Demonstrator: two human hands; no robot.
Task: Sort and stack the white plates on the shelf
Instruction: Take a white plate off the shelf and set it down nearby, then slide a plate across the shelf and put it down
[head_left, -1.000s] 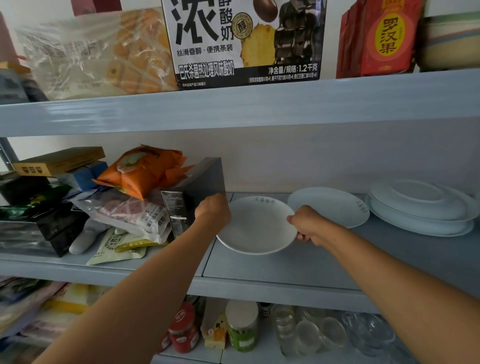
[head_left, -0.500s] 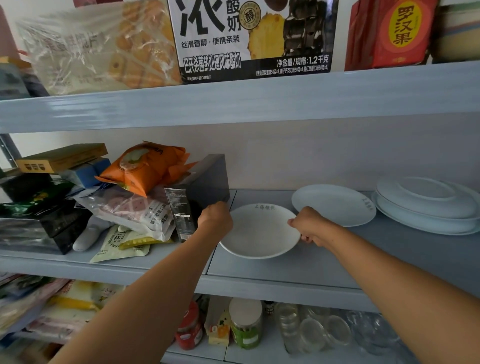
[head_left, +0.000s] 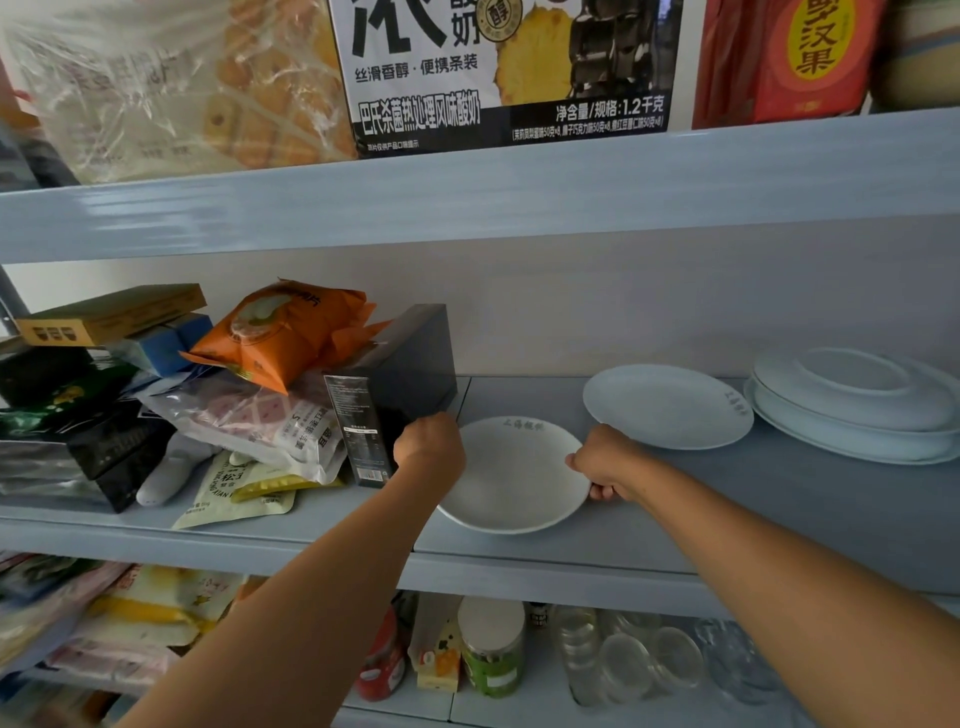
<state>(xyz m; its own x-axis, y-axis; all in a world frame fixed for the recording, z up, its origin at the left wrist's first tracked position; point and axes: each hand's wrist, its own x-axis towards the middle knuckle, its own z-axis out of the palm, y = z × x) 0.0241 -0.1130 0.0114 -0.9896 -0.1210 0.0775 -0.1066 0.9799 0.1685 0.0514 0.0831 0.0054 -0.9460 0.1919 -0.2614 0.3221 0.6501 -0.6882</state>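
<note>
My left hand (head_left: 430, 448) grips the left rim of a white plate (head_left: 511, 475), fingers curled over the edge, and my right hand (head_left: 605, 464) grips the right rim the same way, thumb on top and fingers tucked beneath. Between them the plate sits at the near middle of the grey shelf (head_left: 727, 519), with small grey lettering on its far rim; whether it rests on the board or is just lifted I cannot tell. Just beyond my right hand, farther back and to the right, a second white plate (head_left: 667, 406) lies flat on the shelf, apart from the one I hold. At the far right stands a stack of plates (head_left: 852, 405), the upper ones turned upside down. To the left of my left hand a dark box (head_left: 395, 395) stands upright, very close to my knuckles, and beyond it lies a heap of snack packets topped by an orange bag (head_left: 291, 332).
</note>
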